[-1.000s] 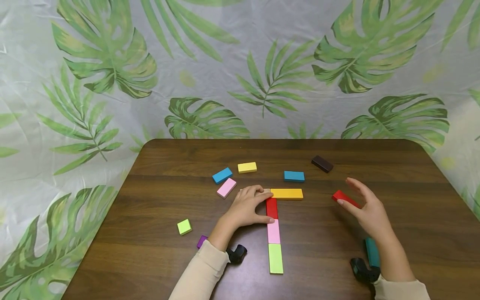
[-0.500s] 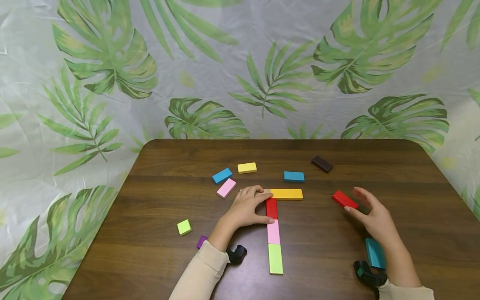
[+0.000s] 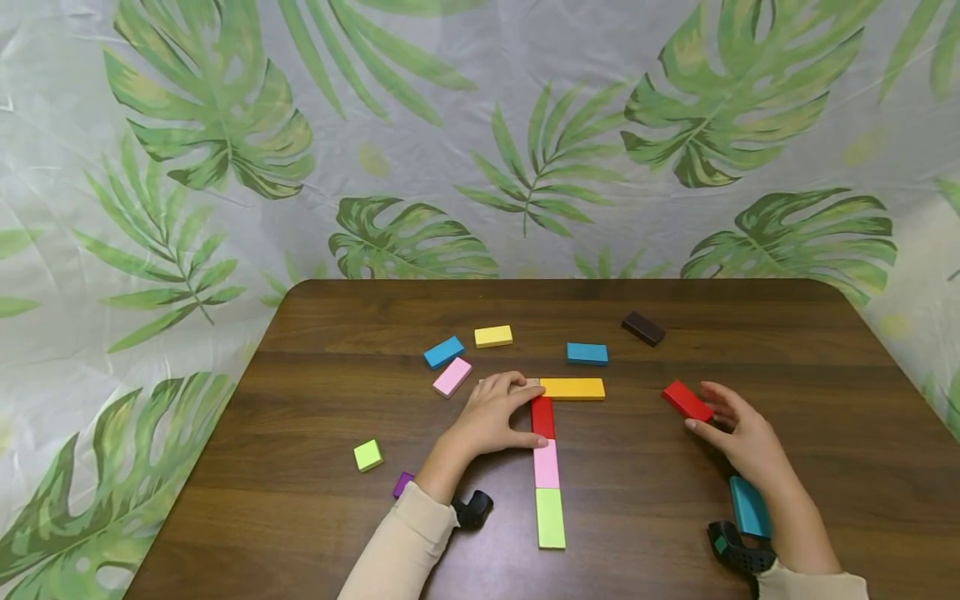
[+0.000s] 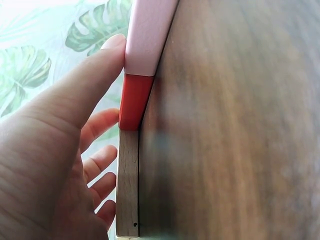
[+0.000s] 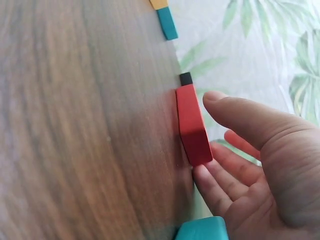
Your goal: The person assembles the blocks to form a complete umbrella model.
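My left hand (image 3: 487,421) rests over a T of flat blocks, its fingers along a plain wooden block (image 4: 128,182). Its thumb touches the pink block (image 3: 547,467), below the red block (image 3: 543,418) of the stem. A lime green block (image 3: 551,518) forms the stem's near end, and an orange block (image 3: 572,389) the right arm. On the right, my right hand (image 3: 746,442) is beside a loose red block (image 5: 194,127) lying on the table. Its fingertips are right at that block's near end, while the thumb stands apart from it.
A teal block (image 3: 750,507) lies beside the right forearm. Behind the T are a yellow block (image 3: 493,337), a dark brown block (image 3: 643,329), two blue blocks and a second pink block (image 3: 452,377). A small green block (image 3: 368,455) and purple block (image 3: 403,484) lie left.
My right hand has drawn back toward me from over the loose red block, uncovering it, and its fingers have closed in slightly at its near end. The left hand stays still.
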{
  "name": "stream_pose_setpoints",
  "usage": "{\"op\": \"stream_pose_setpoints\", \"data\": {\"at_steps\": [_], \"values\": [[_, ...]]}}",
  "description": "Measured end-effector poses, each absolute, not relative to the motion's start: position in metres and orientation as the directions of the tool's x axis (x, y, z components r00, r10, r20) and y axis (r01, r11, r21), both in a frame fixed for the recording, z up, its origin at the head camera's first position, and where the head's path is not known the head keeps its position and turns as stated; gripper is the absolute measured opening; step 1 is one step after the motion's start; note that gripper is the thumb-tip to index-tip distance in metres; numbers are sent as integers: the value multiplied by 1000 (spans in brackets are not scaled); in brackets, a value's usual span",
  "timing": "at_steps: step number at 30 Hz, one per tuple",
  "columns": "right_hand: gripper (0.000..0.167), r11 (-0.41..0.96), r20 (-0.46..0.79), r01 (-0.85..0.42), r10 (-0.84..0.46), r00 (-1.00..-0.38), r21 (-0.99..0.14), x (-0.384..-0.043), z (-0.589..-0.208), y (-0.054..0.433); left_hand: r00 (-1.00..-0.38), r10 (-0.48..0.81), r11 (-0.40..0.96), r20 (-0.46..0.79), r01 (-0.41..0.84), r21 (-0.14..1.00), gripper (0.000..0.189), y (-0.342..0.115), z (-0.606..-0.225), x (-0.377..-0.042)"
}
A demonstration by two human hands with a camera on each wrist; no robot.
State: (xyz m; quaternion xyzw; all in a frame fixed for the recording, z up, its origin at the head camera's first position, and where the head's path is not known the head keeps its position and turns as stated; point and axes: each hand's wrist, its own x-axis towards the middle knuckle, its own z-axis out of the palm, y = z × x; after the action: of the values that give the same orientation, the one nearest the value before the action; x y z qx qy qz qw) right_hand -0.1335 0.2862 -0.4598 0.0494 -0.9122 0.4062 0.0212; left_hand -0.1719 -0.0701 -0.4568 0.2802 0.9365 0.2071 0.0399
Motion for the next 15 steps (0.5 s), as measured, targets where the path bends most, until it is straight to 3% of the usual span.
{"op": "stream_pose_setpoints", "data": {"at_steps": [15], "values": [[68,663,77,-155,-146,-986,-732,-140,-459,284,-839,541,759,49,513,400,71,-70,-457,-172]]}}
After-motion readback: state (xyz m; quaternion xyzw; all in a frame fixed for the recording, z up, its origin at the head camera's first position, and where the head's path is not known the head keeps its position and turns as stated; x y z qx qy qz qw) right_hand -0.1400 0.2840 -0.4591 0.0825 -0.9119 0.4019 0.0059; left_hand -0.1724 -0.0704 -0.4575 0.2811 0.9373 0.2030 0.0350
